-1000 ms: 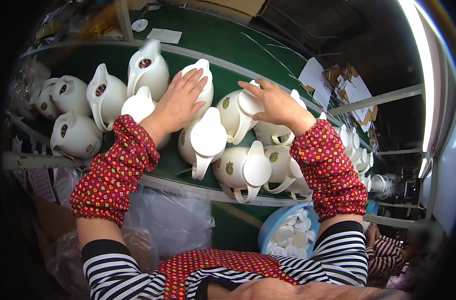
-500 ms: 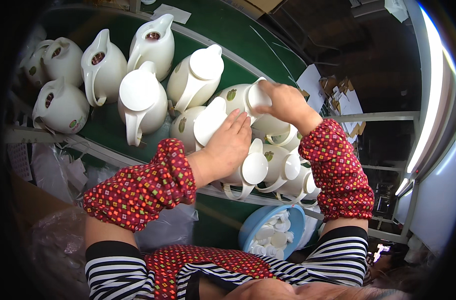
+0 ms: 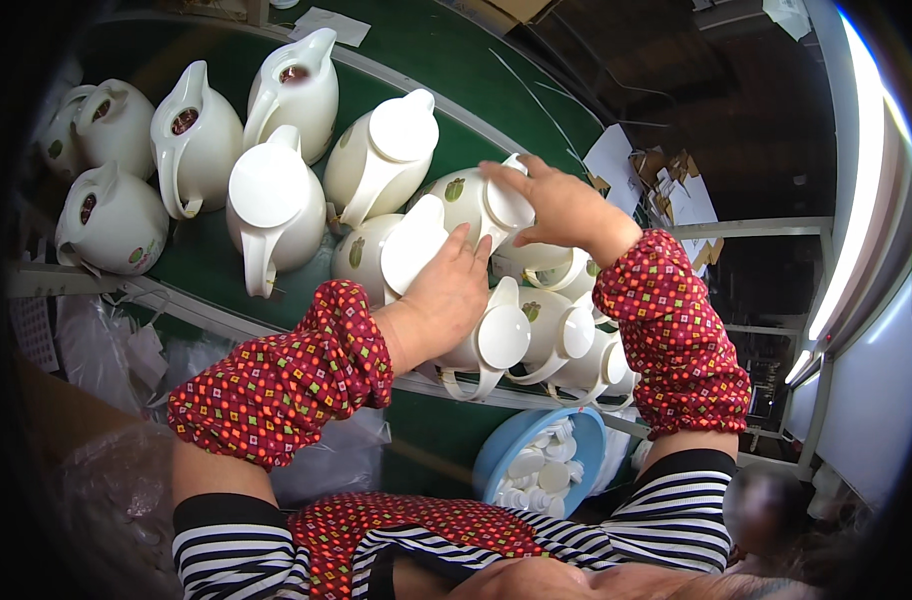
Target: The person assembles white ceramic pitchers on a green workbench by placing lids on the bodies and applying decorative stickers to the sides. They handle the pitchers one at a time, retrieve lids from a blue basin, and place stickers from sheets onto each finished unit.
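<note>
Setting: Dim workshop surrounding a long green-topped surface (image 3: 226, 290) that is running diagonally from upper right to lower left, edged by a pale metal rail.
Jugs: cream plastic jugs with handles and spouts (image 3: 276, 205) are lying crowded on the green, some showing flat round bases, some showing open mouths; a tighter cluster is piling up under the hands.
Basin: a round blue plastic basin of white caps (image 3: 536, 465) is sitting below the rail, near the person's lap.
Left hand: the left hand (image 3: 446, 295) is resting palm-down with fingers spread loosely across a cream jug with a green leaf mark (image 3: 376, 255), touching rather than clasping it.
Right hand: the right hand (image 3: 561, 205) is curling its fingers over the round base of another cream jug (image 3: 476, 200) lying just behind, gripping its edge.
Doing it well: steadying the near jug while turning the far one looks wise, since neighbours are touching and could roll.
Hard to make out: jug parts under the palms are hidden; basin contents are small; the left edge is dark.
</note>
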`<state>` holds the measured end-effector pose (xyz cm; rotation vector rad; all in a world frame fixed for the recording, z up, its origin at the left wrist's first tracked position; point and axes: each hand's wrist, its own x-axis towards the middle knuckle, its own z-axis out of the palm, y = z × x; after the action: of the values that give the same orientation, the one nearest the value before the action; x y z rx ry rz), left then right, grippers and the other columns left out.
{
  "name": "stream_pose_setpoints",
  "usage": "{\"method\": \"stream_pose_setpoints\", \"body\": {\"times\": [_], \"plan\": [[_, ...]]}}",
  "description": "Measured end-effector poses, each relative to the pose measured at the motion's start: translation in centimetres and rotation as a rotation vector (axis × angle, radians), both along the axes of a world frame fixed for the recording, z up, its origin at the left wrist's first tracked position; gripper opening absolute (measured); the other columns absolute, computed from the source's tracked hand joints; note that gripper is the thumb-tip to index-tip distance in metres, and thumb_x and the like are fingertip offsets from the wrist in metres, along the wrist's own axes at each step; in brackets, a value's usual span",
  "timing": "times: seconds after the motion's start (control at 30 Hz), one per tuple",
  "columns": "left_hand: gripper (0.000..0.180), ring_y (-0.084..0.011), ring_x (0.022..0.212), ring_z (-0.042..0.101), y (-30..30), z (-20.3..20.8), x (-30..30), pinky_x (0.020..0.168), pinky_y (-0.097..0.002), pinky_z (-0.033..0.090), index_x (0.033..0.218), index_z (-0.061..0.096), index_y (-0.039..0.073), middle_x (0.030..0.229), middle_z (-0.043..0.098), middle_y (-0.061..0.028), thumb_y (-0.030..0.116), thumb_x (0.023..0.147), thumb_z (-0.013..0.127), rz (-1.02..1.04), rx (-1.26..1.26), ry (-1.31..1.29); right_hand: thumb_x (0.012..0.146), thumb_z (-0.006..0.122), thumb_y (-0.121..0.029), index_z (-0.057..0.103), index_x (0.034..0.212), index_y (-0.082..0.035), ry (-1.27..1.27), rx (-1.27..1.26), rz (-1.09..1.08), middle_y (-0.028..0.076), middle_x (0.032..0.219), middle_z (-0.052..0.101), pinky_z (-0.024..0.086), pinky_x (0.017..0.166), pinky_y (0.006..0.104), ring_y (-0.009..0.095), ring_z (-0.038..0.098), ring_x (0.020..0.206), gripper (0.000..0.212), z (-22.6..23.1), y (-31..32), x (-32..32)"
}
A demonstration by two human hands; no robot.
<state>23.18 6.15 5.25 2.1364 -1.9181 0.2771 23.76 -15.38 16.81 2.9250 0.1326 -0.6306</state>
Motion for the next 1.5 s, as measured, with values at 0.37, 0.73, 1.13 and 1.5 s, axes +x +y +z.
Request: {"method": "stream_pose_setpoints", "body": {"times": [0.37, 0.73, 1.13, 1.5], "plan": [[0.041, -0.0337, 0.125, 0.062, -0.2, 0.3, -0.1, 0.126, -0.0536, 0.025, 0.12, 0.072, -0.004, 0.145, 0.058, -0.0298, 0.019, 0.09, 0.058, -0.009, 0.029, 0.023, 0.097, 0.05, -0.075, 0.056, 0.116, 0.024, -0.225, -0.201, -0.34, 0.019, 0.071, 0.073, 0.061, 0.065, 0.047, 0.044, 0.074, 0.067, 0.101, -4.4, 2.6, -0.2], [0.039, -0.0348, 0.126, 0.061, -0.1, 0.9, 0.1, 0.126, -0.0552, 0.024, 0.118, 0.074, -0.003, 0.146, 0.057, -0.0294, 0.02, 0.091, 0.058, -0.052, 0.061, 0.046, 0.098, 0.066, -0.052, 0.042, 0.148, 0.002, -0.006, -0.039, -0.037, 0.035, 0.112, 0.066, 0.06, 0.081, 0.0454, 0.045, 0.073, 0.097, 0.078, -1.4, 0.0, -1.2], [0.033, -0.0346, 0.127, 0.059, 0.2, 0.8, -0.3, 0.125, -0.0545, 0.027, 0.114, 0.073, -0.001, 0.139, 0.062, -0.0248, 0.017, 0.091, 0.057, -0.026, -0.123, 0.135, 0.102, 0.045, -0.07, 0.049, 0.139, 0.015, -0.145, -0.184, -0.33, 0.026, 0.084, 0.074, 0.06, 0.069, 0.0459, 0.041, 0.076, 0.08, 0.092, -1.8, 4.7, -0.2], [0.098, -0.0477, 0.141, 0.037, 12.1, -3.4, -4.2, 0.12, -0.0538, 0.033, 0.149, 0.034, -0.001, 0.154, 0.034, -0.0279, 0.018, 0.073, 0.092, 0.532, -0.491, 0.904, 0.079, 0.073, -0.003, 0.047, 0.157, -0.032, -0.14, 0.088, 0.375, 0.024, 0.153, 0.048, 0.056, 0.098, 0.044, 0.041, 0.063, 0.115, 0.088, -1.3, 12.2, -4.3]]}}
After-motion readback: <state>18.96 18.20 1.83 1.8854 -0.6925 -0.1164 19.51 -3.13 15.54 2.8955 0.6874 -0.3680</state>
